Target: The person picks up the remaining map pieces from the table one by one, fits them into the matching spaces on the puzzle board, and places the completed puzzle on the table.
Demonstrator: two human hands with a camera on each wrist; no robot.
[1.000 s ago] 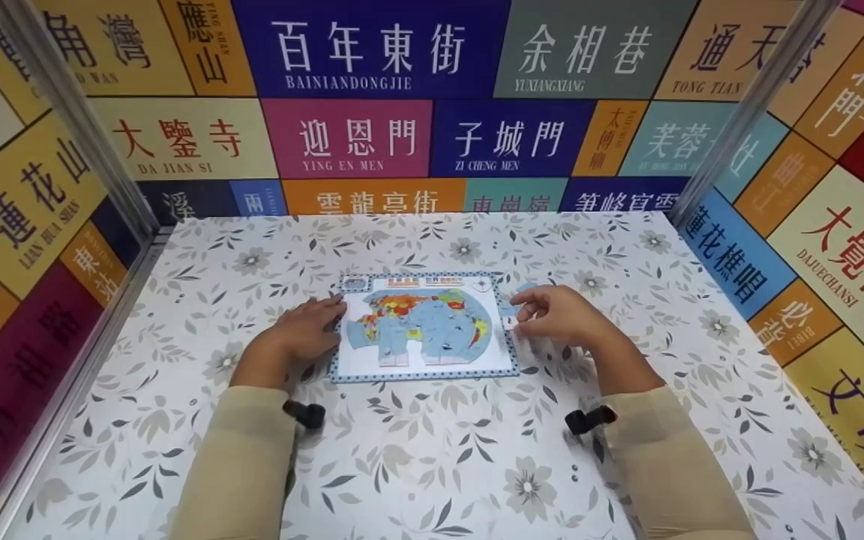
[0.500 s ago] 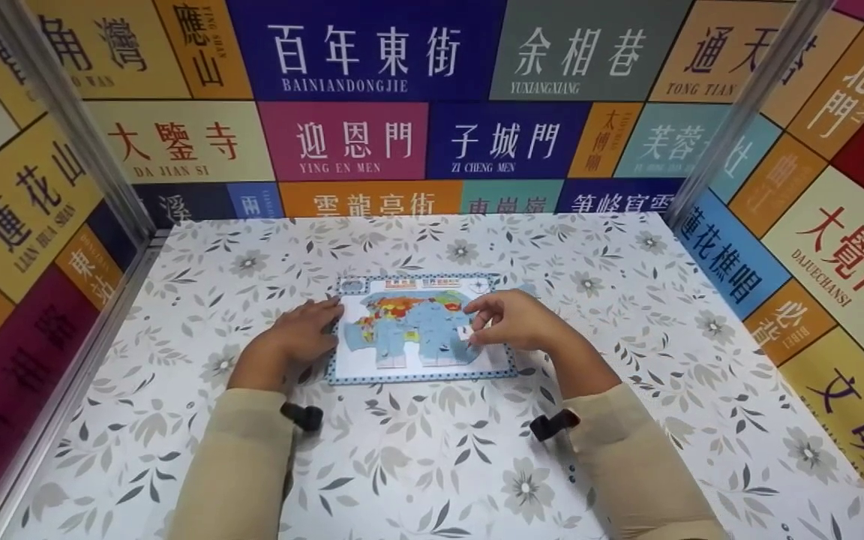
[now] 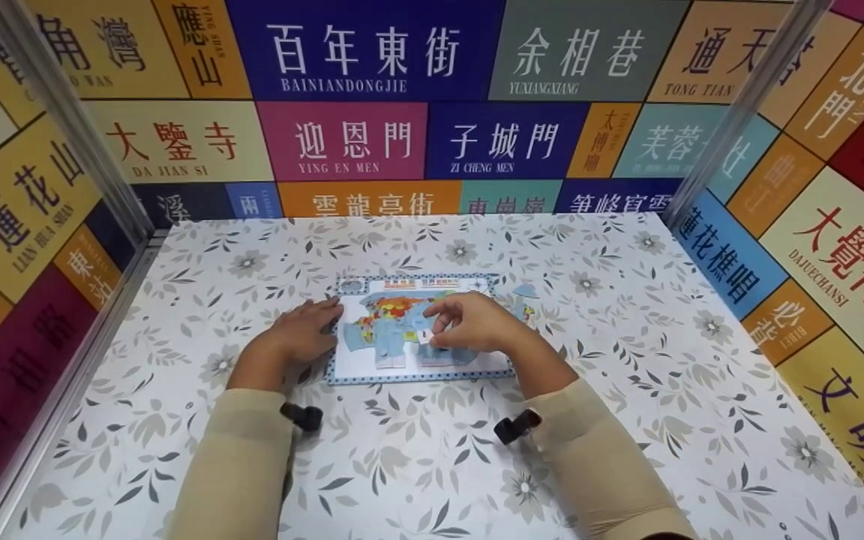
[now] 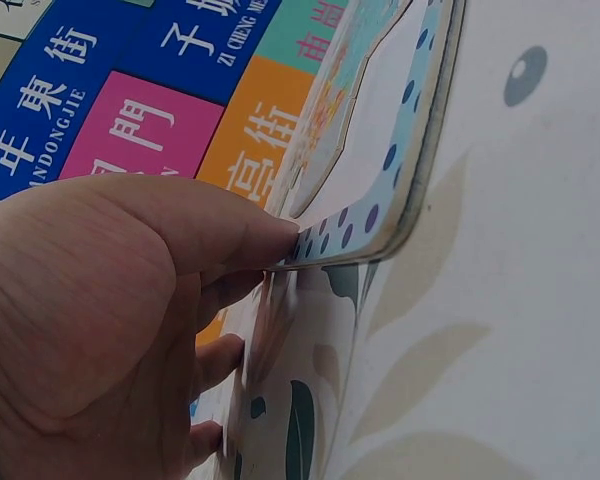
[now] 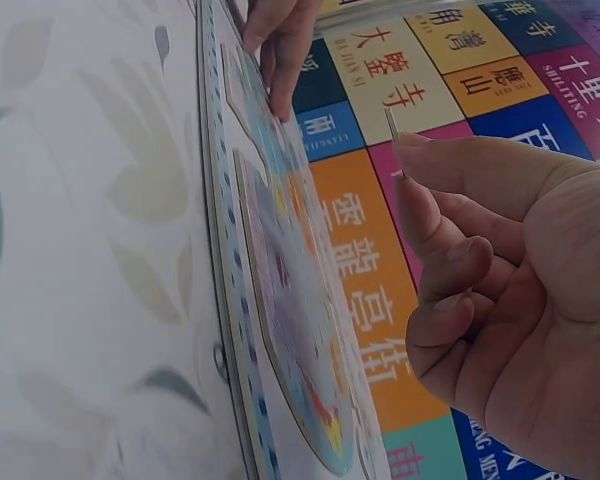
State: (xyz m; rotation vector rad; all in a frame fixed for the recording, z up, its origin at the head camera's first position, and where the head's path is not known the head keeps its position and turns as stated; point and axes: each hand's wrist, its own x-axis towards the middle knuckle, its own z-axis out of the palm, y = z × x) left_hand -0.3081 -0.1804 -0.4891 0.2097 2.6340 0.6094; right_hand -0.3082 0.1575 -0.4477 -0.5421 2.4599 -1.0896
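A world-map jigsaw board [image 3: 352, 366] with a dotted blue border lies flat on the table, several map pieces in it. My left hand [image 3: 298, 331] rests at its left edge; in the left wrist view the thumb [image 4: 245, 230] presses the dotted border near a rounded corner, the other fingertips low beside the edge. My right hand [image 3: 473, 321] is over the middle of the board, pinching a small puzzle piece [image 3: 425, 336] between thumb and index finger. The right wrist view shows this piece [image 5: 392, 125] edge-on, raised above the board, the remaining fingers curled in. The right hand covers part of the map.
Loose puzzle pieces [image 3: 526, 291] lie just off the board's right edge. A white leaf-and-flower cloth [image 3: 402, 465] covers the table. Colourful sign-printed panels [image 3: 357, 141] stand behind and at both sides, with metal posts [image 3: 747, 105] at the corners.
My right hand has moved left from beside the board's right edge to over its middle, carrying the pinched puzzle piece. The left hand stays at the left edge.
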